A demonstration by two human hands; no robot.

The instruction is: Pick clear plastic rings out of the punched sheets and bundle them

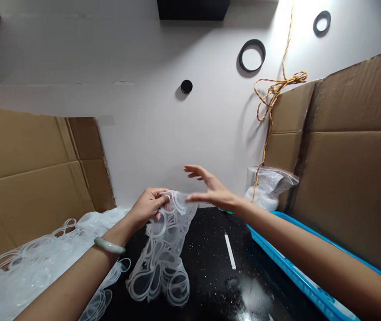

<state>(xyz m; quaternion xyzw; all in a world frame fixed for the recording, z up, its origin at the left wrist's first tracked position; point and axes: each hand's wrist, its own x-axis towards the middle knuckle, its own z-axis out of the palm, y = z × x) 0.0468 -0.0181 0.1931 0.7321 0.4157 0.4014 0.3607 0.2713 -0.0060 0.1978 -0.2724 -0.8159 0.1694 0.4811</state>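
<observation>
My left hand (150, 206) pinches the top of a translucent rubbery sheet (166, 249) patterned with several rings and curved outlines. The sheet hangs down, its lower end at the black speckled tabletop (206, 254). Just right of the sheet's upper edge, my right hand (210, 187) is spread, thumb apart from the fingers. The thumb lies close to the sheet's top right edge; whether it touches cannot be made out. A heap of similar translucent pieces (53, 254) lies to the left, partly hidden behind my left forearm.
A slim white-handled tool (230, 252) lies on the tabletop. At right stands a blue basket (284, 263), with a clear zip bag (267, 189) behind it. Cardboard panels stand at left (36, 165) and right (350, 178). A yellow-red twisted cord (270, 100) hangs on the wall.
</observation>
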